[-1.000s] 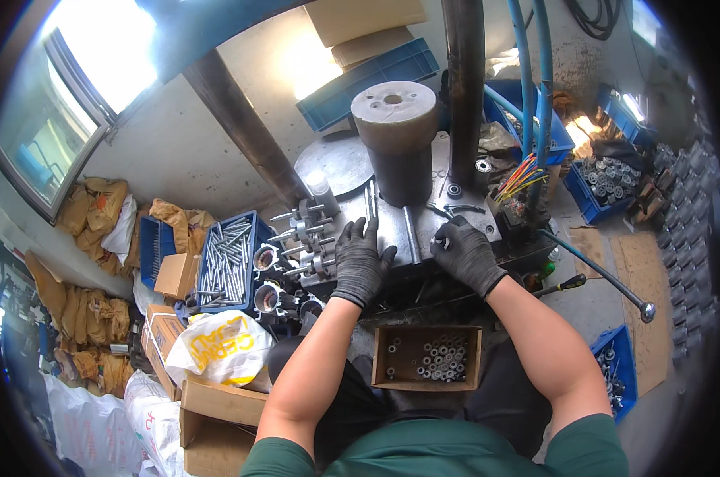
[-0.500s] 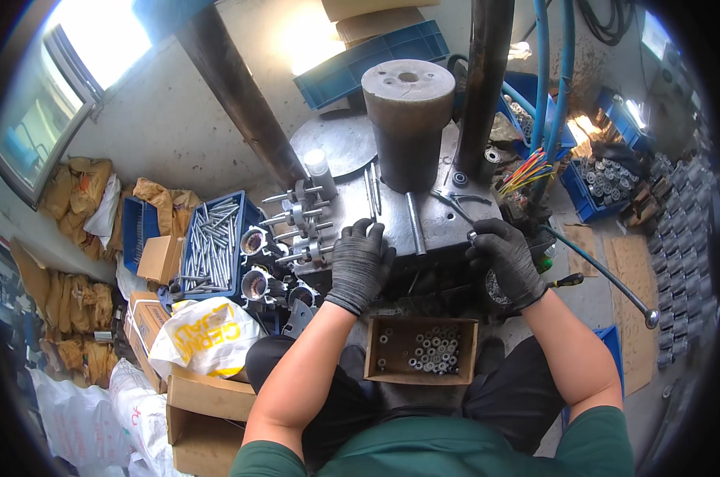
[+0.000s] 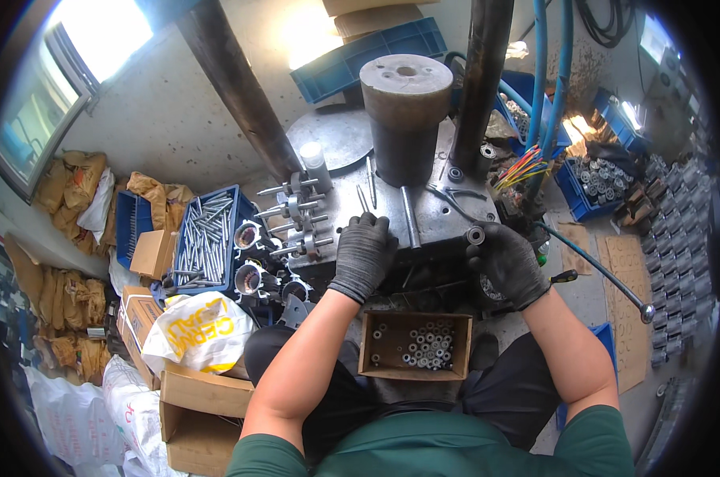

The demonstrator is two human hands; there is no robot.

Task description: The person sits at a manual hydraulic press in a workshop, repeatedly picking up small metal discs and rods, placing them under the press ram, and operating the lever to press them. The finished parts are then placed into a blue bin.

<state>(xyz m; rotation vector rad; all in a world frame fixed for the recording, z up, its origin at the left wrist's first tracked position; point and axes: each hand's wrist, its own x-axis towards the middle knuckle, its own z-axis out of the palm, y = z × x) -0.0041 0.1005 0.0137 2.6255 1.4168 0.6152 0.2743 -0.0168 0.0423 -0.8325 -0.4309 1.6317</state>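
My left hand (image 3: 364, 254), in a grey knit glove, is closed at the near edge of the steel press table (image 3: 439, 219). Its fingers pinch the near end of a thin metal shaft (image 3: 363, 199); another shaft (image 3: 372, 180) lies just beyond. Between thumb and fingers of my gloved right hand (image 3: 509, 266) is a small ring bearing (image 3: 476, 235), its round face turned up. A thicker steel rod (image 3: 410, 217) rests between the hands, jutting over the table's edge. Pliers (image 3: 458, 202) lie past the right hand. Left of my left hand sit several shafts fitted with rotors (image 3: 300, 216).
A heavy steel cylinder (image 3: 408, 119) rises between two dark posts. Below my hands stands a box of bearings (image 3: 414, 346). At left are a blue crate of shafts (image 3: 209, 238) and metal housings (image 3: 253, 278). A ball-ended lever (image 3: 606, 278) juts out at right.
The shaft at my left fingertips has slid toward me, apart from the other one. My right hand has turned the bearing so its face shows. The whole view has shifted slightly.
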